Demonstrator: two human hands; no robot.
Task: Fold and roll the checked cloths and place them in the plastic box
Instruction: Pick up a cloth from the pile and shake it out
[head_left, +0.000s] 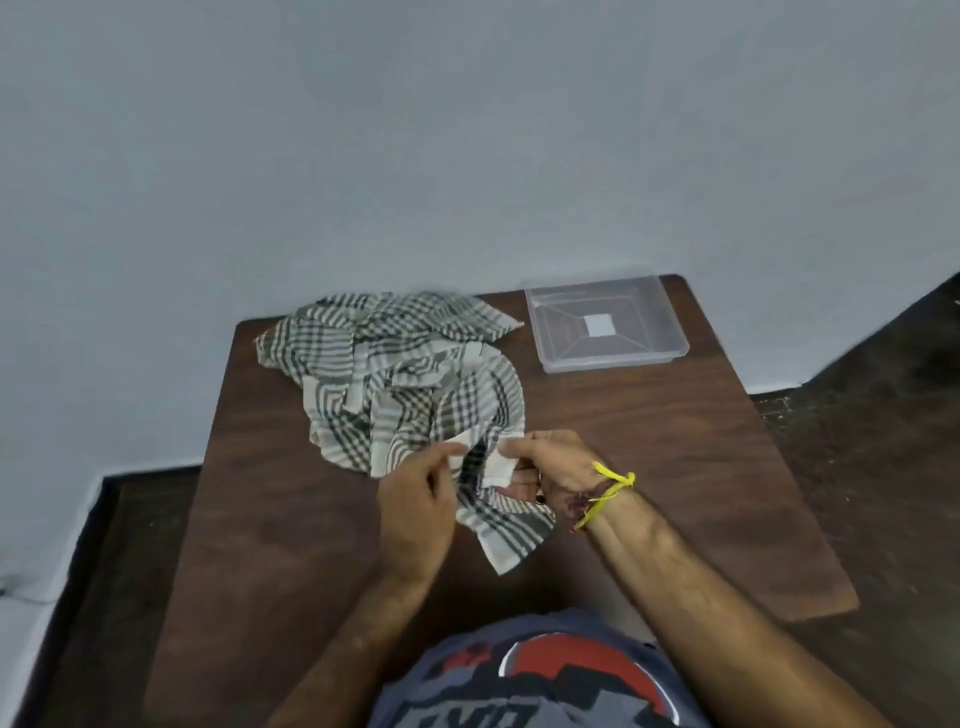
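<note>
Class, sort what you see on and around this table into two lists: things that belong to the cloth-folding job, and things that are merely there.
Belongs to the job:
- checked cloth held by both hands
- crumpled pile of checked cloths
- plastic box, nothing in it yet
- left hand
- right hand

Merely there:
- wooden table
- yellow wrist thread
- dark floor

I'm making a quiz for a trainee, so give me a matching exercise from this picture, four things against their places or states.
Things:
1. clear plastic box
2. crumpled checked cloths
3. yellow thread wristband
4. brown wooden table

States:
A. on the right wrist
B. empty, far right of the table
C. under everything
D. heaped, one edge pinched by both hands

Pairs: 1-B, 2-D, 3-A, 4-C
</note>
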